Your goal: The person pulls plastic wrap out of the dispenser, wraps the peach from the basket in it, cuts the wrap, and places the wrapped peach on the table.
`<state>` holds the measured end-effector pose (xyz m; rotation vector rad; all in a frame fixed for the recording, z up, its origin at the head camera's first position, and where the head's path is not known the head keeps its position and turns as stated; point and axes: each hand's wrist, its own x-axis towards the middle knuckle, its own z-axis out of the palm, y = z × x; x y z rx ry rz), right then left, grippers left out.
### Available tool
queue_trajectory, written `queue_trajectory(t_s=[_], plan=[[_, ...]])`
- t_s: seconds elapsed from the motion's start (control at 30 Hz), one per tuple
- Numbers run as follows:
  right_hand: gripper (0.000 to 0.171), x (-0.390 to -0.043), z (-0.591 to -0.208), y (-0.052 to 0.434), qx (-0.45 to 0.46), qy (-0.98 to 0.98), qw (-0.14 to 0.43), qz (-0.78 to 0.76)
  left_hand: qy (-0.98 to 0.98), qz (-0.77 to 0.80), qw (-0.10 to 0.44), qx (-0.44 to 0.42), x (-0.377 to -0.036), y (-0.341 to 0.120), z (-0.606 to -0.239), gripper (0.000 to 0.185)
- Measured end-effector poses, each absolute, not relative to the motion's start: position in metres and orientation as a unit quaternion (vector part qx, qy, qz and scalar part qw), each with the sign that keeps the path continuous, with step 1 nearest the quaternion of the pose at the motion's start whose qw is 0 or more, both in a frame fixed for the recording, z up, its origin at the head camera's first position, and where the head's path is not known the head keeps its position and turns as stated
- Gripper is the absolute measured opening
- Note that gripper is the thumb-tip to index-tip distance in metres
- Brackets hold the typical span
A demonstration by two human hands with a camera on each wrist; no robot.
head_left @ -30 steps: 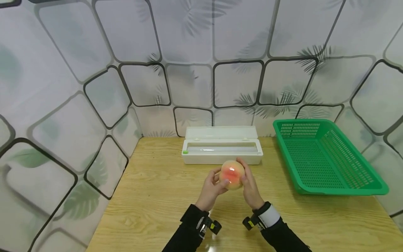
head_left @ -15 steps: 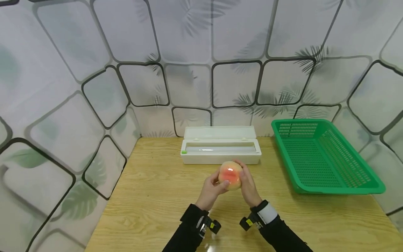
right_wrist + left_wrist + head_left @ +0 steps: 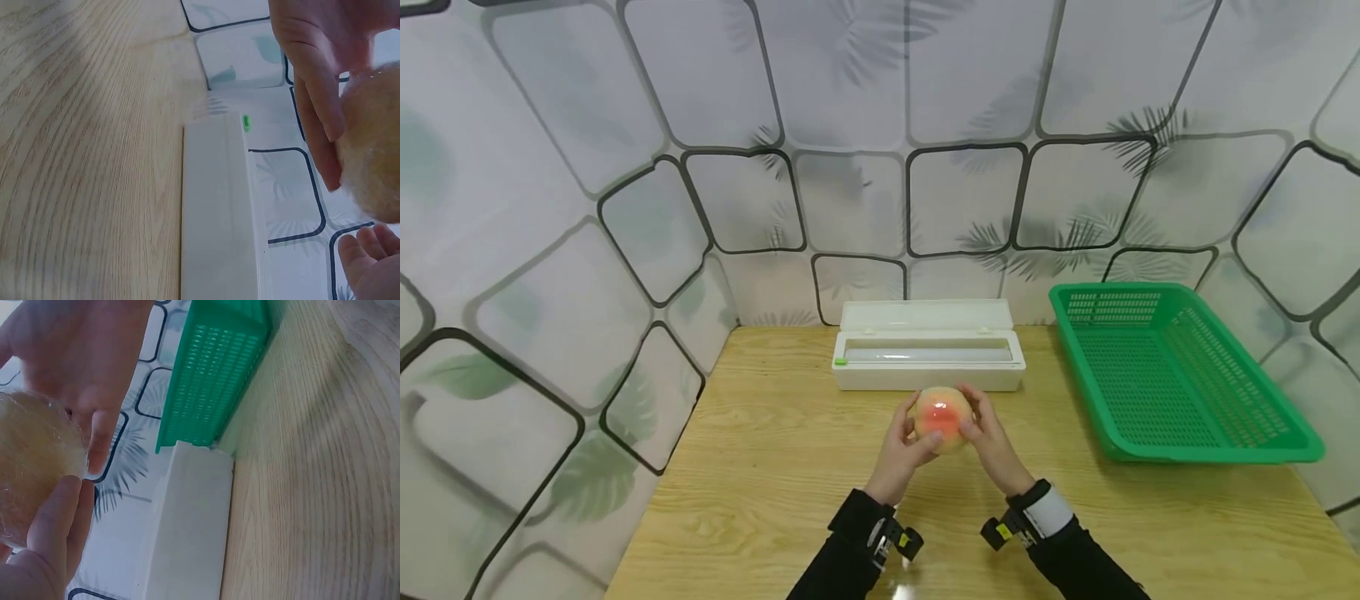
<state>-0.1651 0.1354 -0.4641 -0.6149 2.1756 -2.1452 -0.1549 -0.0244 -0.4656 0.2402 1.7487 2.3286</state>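
A round yellow peach [image 3: 943, 419] with a red blush is held up between both hands, over the table in the head view. Clear, wrinkled plastic film covers it in the wrist views. My left hand [image 3: 897, 457] grips its left side, thumb on the front and fingers underneath. On the right side, my right hand [image 3: 996, 446] holds it with thumb and index finger at its edge. Some fingers of that right hand [image 3: 378, 259] stand slightly apart from the peach in the right wrist view. Behind the hands sits a white cling film dispenser [image 3: 928, 379] with its lid raised.
A green plastic basket [image 3: 1213, 454] stands at the right of the wooden table [image 3: 760, 467]. Patterned wall covering [image 3: 850, 200] rises behind the table and at both sides. The dispenser's roll [image 3: 928, 356] shows through its long opening.
The peach has shifted slightly left and down in the head view. My right thumb has moved from beside the peach onto its front right edge. The left hand keeps its hold.
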Motion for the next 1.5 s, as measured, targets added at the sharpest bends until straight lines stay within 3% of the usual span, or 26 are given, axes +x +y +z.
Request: queue_trajectory(t_s=[0.27,0.67,0.93,1.17,1.5], plan=[[0.069,-0.159,-0.464,0.133,-0.177,0.755,-0.057,-0.628,0.57,0.816,0.079,0.059,-0.158,-0.026,-0.467,0.067],[0.05,-0.149,-0.443,0.126,-0.139,0.773,-0.104,-0.611,0.57,0.815,0.076,0.074,-0.159,-0.028,-0.465,0.077],[0.044,-0.151,-0.443,0.136,-0.163,0.77,-0.115,-0.606,0.616,0.78,0.062,0.09,-0.156,-0.038,-0.45,0.044],[0.037,-0.153,-0.441,0.14,-0.195,0.78,-0.155,-0.574,0.622,0.779,0.055,0.056,-0.158,-0.04,-0.448,0.032],[0.027,-0.157,-0.442,0.148,-0.182,0.767,-0.137,-0.6,0.681,0.73,0.027,0.052,-0.168,-0.044,-0.467,0.047]])
